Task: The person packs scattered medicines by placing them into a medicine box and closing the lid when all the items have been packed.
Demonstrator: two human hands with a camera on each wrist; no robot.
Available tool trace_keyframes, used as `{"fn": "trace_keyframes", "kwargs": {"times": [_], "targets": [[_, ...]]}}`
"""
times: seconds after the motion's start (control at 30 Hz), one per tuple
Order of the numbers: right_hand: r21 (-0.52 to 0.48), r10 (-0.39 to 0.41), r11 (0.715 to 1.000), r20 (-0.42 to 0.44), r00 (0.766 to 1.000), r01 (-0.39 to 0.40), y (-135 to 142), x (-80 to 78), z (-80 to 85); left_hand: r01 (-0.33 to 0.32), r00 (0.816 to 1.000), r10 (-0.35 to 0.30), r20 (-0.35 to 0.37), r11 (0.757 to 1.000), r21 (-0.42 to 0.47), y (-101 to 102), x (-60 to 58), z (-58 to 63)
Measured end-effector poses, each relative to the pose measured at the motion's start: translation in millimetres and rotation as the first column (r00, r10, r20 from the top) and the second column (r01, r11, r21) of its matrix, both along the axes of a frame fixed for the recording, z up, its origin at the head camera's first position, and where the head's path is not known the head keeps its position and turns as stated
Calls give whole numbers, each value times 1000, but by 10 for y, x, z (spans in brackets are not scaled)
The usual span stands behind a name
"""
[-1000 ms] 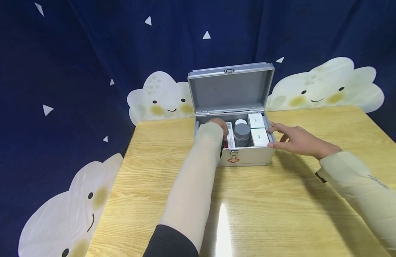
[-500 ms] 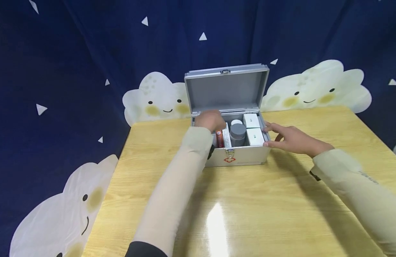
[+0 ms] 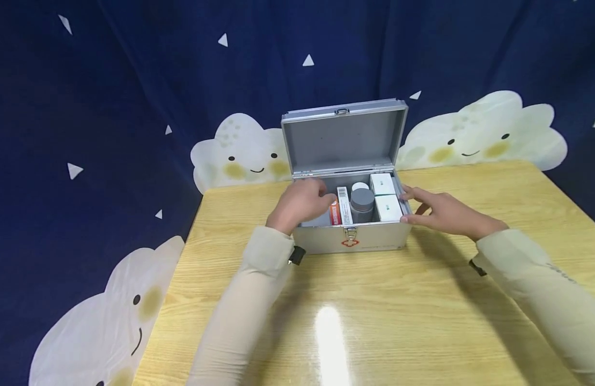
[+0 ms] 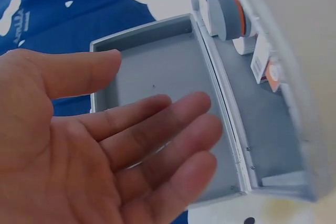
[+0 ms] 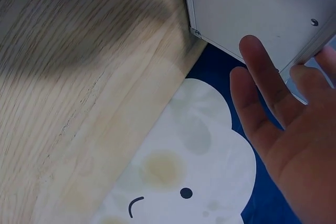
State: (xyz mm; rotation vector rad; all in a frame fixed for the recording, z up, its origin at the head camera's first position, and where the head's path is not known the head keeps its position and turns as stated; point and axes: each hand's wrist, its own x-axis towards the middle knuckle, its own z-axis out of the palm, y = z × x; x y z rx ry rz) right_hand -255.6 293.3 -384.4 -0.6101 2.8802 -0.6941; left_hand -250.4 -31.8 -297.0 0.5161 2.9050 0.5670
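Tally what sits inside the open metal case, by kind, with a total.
White boxes with green bands: 2
Grey jar: 1
White round cap behind the jar: 1
Upright orange-and-white carton: 1
Total: 5 visible; the left hand may hide more in the case.

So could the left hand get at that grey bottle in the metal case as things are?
Probably yes. The lid stands open, the left hand is open and empty over the case, and the grey bottle shows uncovered from above. Boxes crowd its sides, so gripping its cap looks easiest.
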Motion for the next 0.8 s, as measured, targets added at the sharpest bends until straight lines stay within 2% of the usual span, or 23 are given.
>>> {"fn": "trace_keyframes", "kwargs": {"times": [0.17,0.4,0.5,0.63,0.73,0.8], "targets": [[-26,-1,1000,26,1000,2,4,2,-18,-11,1000,12,-12,994,106,-167,110,-101],[-41,6,999,18,1000,-6,32,9,-13,-66,997,74,-24,972,223,-356,146,-192],[-35,13,999,15,1000,-12,33,10,27,-123,990,134,-30,959,254,-419,133,-225],[-34,18,999,23,1000,-17,14,-2,109,-221,971,238,-23,931,290,-513,100,-264],[-25,16,1000,17,1000,-16,28,-17,201,-257,962,273,-16,919,298,-576,60,-258],[-12,5,1000,18,1000,-5,36,-39,281,-264,959,281,-20,920,290,-618,17,-248]]}}
